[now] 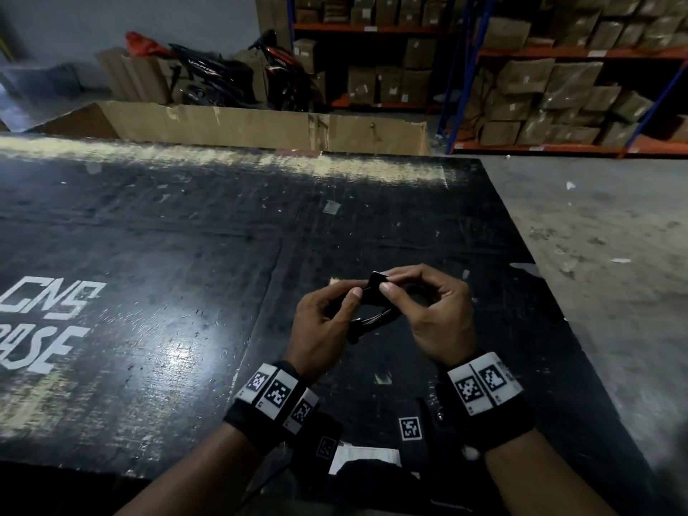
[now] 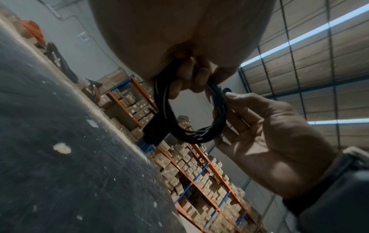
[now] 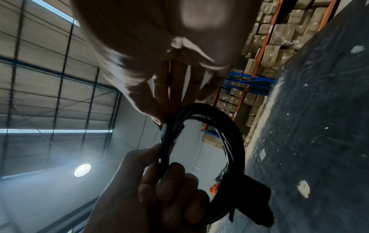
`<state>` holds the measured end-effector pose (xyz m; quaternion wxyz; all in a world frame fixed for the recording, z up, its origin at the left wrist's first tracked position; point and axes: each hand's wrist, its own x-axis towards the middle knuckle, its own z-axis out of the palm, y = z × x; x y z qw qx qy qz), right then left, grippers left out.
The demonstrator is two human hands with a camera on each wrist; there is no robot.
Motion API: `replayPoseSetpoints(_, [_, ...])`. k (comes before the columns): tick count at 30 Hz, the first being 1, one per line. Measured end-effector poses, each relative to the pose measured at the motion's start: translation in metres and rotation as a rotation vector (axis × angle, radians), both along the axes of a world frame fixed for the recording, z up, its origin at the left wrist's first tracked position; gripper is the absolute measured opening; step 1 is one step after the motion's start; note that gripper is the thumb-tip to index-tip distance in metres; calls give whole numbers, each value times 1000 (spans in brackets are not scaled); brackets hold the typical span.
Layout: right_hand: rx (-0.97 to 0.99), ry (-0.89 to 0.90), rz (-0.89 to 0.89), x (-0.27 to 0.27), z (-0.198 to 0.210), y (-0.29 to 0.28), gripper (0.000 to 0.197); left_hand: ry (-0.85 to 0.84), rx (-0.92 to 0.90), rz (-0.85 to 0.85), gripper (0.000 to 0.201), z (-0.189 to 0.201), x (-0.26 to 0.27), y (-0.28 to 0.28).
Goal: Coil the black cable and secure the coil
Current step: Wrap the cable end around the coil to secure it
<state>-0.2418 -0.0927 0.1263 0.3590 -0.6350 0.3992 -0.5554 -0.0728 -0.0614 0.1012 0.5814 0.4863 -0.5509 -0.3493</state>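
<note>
The black cable (image 1: 376, 317) is wound into a small coil and held in the air between both hands, low over the black table (image 1: 186, 255). My left hand (image 1: 350, 303) grips the coil's left side, its fingers curled through the loop (image 2: 189, 78). My right hand (image 1: 387, 284) pinches the opposite side between thumb (image 2: 235, 97) and fingers (image 3: 173, 94). The coil (image 2: 219, 113) has several turns (image 3: 235, 134). A flat black strap (image 2: 155, 130) sticks out from it (image 3: 257, 197), seen as a tab (image 1: 376, 281) between the thumbs in the head view.
White lettering (image 1: 48, 322) marks the table's left part. A small square marker card (image 1: 409, 428) lies near the front edge. A long cardboard box (image 1: 260, 124) stands behind the table. Shelves of cartons (image 1: 558, 87) rise at the right, with grey floor (image 1: 595, 236) beside the table.
</note>
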Motion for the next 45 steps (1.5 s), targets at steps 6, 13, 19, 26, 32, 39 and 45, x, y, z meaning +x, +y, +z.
replayPoseSetpoints(6, [-3, -57, 0, 3, -5, 3, 3, 147, 94, 1, 24, 3, -4, -5])
replayPoseSetpoints(13, [-21, -138, -10, 4, 1, -6, 8, 142, 123, -62, 21, 8, -3, -12])
replayPoseSetpoints(19, [-52, 32, 41, -4, 0, -3, 7, 93, 89, -86, 20, 9, 0, -6])
replayPoseSetpoints(26, [-16, 13, 83, -8, -2, -3, 17, 35, 49, -38, 20, 1, -3, -11])
replayPoseSetpoints(32, [-10, -33, 44, -12, -5, -6, 10, 14, 37, -86, 18, -1, -3, -11])
replayPoseSetpoints(39, [73, -102, -11, -9, -3, -7, 32, 112, 57, -117, 17, -8, -4, -6])
replayPoseSetpoints(45, [224, -227, -33, -8, -5, -14, 32, 120, 30, -220, 20, -2, 2, -6])
